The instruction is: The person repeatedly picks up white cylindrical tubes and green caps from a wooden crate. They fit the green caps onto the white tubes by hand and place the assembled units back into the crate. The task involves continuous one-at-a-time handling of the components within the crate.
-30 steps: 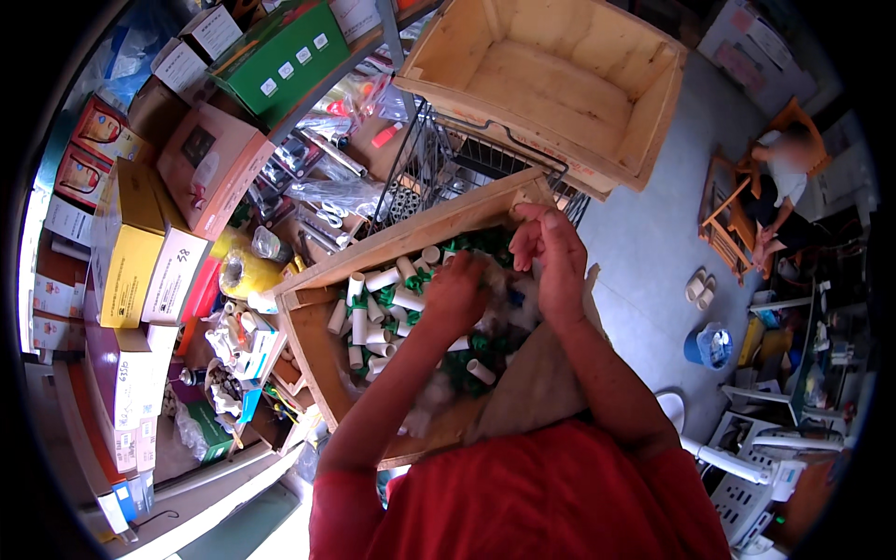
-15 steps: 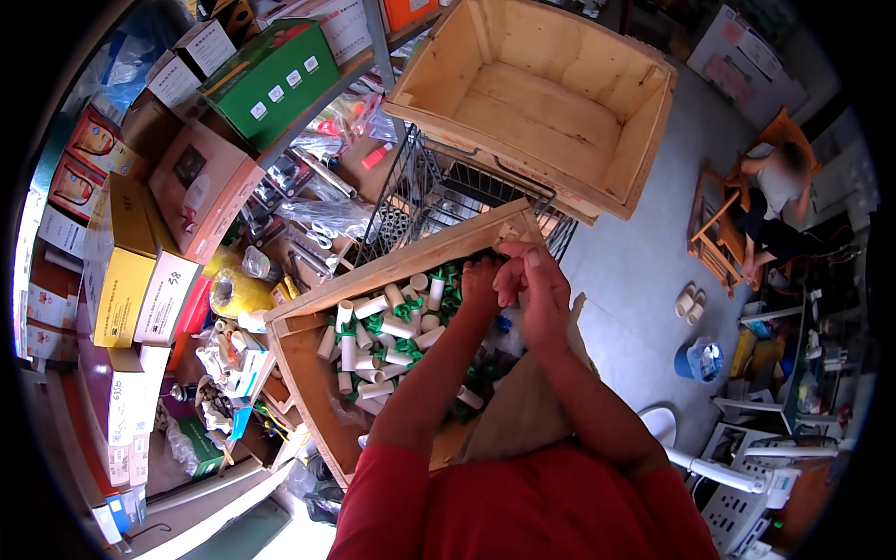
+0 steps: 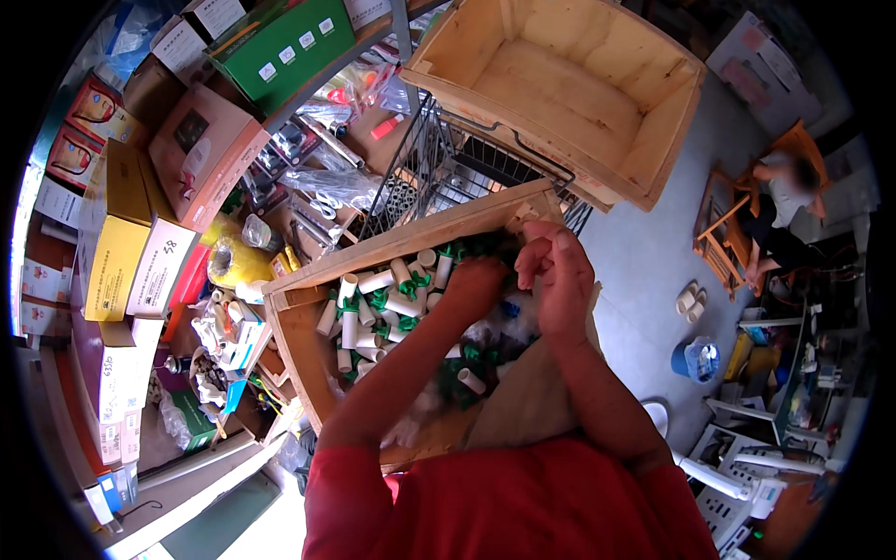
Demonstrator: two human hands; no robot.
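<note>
In front of me a wooden box (image 3: 297, 322) holds a heap of short white tubes (image 3: 350, 327), several with green plastic parts (image 3: 380, 299) on or beside them. My left hand (image 3: 479, 287) reaches down over the heap near the far right corner. Its fingers are in shadow and hidden, so what they hold, if anything, does not show. My right hand (image 3: 563, 280) is raised over the box's right side, its fingers loosely bent and apart, with nothing seen in it. Clear plastic film (image 3: 504, 327) lies among the pieces below it.
Beyond is a larger wooden crate (image 3: 551, 84) on a black wire basket (image 3: 481, 154). Cartons, among them a green box (image 3: 280, 56), crowd the left shelves. At right are a seated person (image 3: 784, 201), slippers (image 3: 691, 303) and a blue bin (image 3: 696, 359).
My left hand has moved lower and nearer among the tubes. My right hand has drawn apart from it, its fingers more spread. The view has shifted slightly.
</note>
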